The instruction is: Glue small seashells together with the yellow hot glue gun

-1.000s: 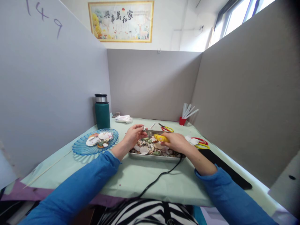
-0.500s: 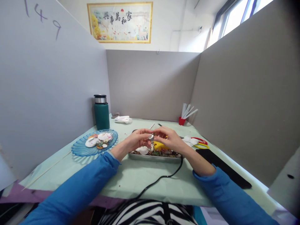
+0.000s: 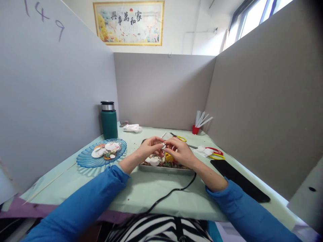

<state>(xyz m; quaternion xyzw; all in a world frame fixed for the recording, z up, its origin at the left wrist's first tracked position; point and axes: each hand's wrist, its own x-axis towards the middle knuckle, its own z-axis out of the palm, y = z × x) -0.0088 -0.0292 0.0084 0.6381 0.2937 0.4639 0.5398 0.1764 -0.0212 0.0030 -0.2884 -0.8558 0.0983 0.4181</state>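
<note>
Over a metal tray [image 3: 166, 170] my two hands meet, fingertips pinching one small whitish shell [image 3: 164, 146]. My left hand [image 3: 150, 147] is closed on its left side, thumb on top. From the other side my right hand [image 3: 180, 151] grips it too, fingers bent and partly hiding it. Inside the tray lie white shells [image 3: 153, 160] and many small brownish and greenish pieces. A yellow object [image 3: 169, 157] shows beneath my right hand; too much is covered to tell its kind.
At left are a blue scalloped plate [image 3: 87, 161] of shells and a green bottle [image 3: 109, 124]. To the right lie red-and-yellow-handled scissors [image 3: 217, 155], white tissue [image 3: 204, 151] and a black flat pad [image 3: 237, 179]. A red cup [image 3: 195, 130] holds white sticks. A black cable [image 3: 174, 191] crosses the front.
My right hand has shifted slightly left and turned, uncovering yellow handles behind it. The shell between my fingertips has turned and sits slightly higher. Less of the yellow object shows.
</note>
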